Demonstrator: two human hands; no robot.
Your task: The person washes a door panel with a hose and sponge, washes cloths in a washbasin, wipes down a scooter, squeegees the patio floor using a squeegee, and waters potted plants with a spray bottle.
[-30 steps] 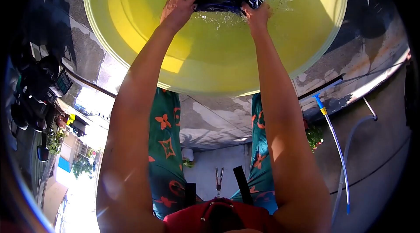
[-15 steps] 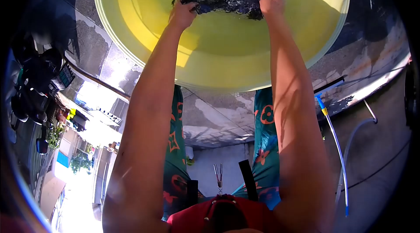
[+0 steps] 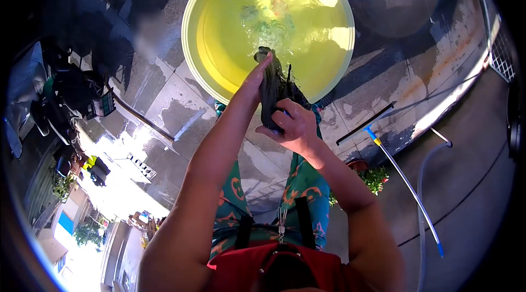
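Observation:
A dark, dripping wet cloth hangs bunched between my two hands, over the near rim of a round yellow tub. My left hand is closed against the upper part of the cloth, its fingers partly hidden. Lower down and closer to my body, my right hand grips the cloth's near end with bent fingers. Water ripples in the tub, and blurred greenish and reddish shapes show under the surface near its middle; I cannot tell what they are.
A long-handled squeegee and a grey hose are at the right. A flowering plant stands beside my right forearm. What looks like a motorbike is at the left. The paved floor has wet patches.
Both hands have come out of the water toward my body with the dark cloth. It was stretched sideways between them; now it is gathered lengthwise. The view has shifted, showing more of the tub.

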